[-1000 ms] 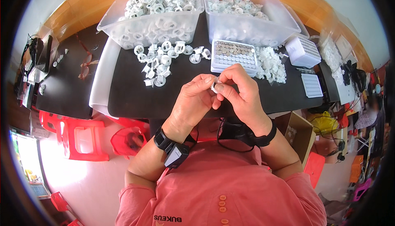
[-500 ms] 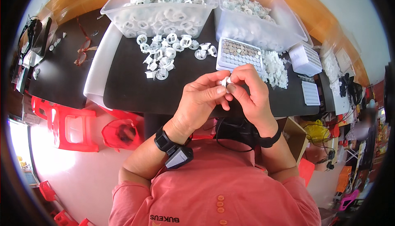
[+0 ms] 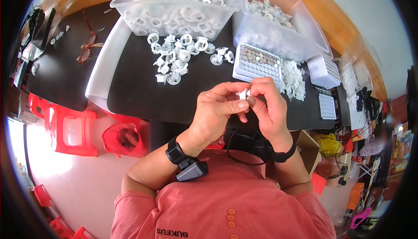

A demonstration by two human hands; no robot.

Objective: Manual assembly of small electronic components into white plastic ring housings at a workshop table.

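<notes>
Over the near edge of the black table, my left hand [image 3: 214, 108] pinches a small white plastic part [image 3: 243, 95] between thumb and fingers. My right hand [image 3: 271, 106] meets it from the other side, with its thumb and fingertips closed on the same part. The fingertips cover much of it. Just beyond my right hand lies a tray of button cells [image 3: 260, 63], silvery discs set in rows. Beside that tray is a heap of small white plastic pieces [image 3: 294, 80]. To the left are several loose white round plastic holders [image 3: 174, 58].
Two translucent bins [image 3: 174, 17] [image 3: 278, 36] full of white parts stand at the back. A stack of white trays [image 3: 323, 70] and a single flat tray [image 3: 327, 106] lie on the right. Glasses [image 3: 85, 55] rest on the left table. Red stools [image 3: 72, 130] stand below.
Both hands have shifted slightly nearer to me in the picture, still pinching the white part, which shows a little more between the fingers. The view has tilted slightly.
</notes>
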